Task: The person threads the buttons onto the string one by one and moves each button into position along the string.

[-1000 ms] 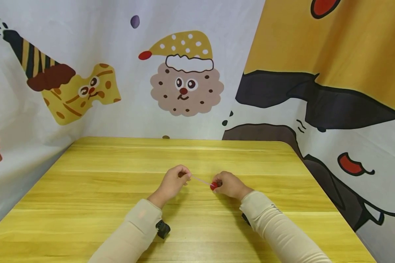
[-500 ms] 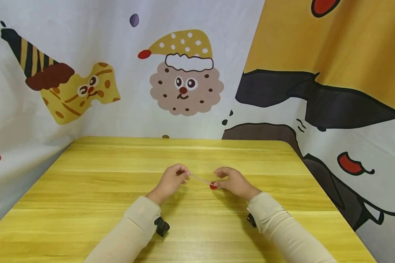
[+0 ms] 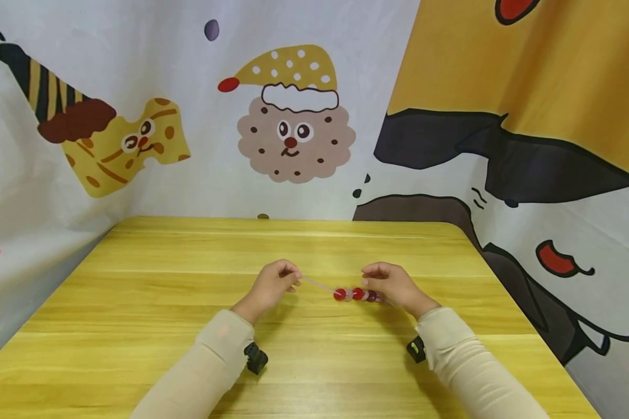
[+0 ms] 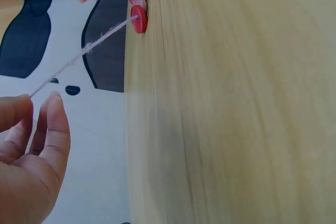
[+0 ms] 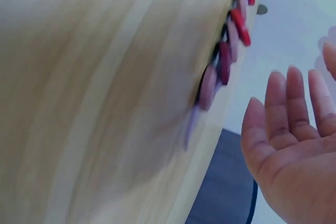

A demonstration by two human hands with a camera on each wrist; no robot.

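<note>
In the head view my left hand (image 3: 267, 290) pinches the end of a pale pink string (image 4: 79, 55) between thumb and fingertip. From there the string slopes down to a row of buttons threaded on it and lying on the table, the foremost a red button (image 4: 138, 19). Behind that one come a pink button (image 5: 241, 1), another red button (image 5: 240, 27), and several more in pink and dark red. The string's tail (image 5: 190, 127) trails from the far end of the row. My right hand (image 3: 398, 288) hovers just beyond the buttons with relaxed fingers, apart from them and holding nothing.
The wooden table (image 3: 188, 349) fills the lower view. A cartoon-printed curtain (image 3: 188, 198) hangs behind its back edge and along its sides. A small black device (image 3: 255, 358) sits at my left wrist, and another black device (image 3: 416, 349) at the right.
My right hand has let go of the buttons and drawn away to the right, uncovering the row on the string. The left hand stays almost in place, still pinching the string.
</note>
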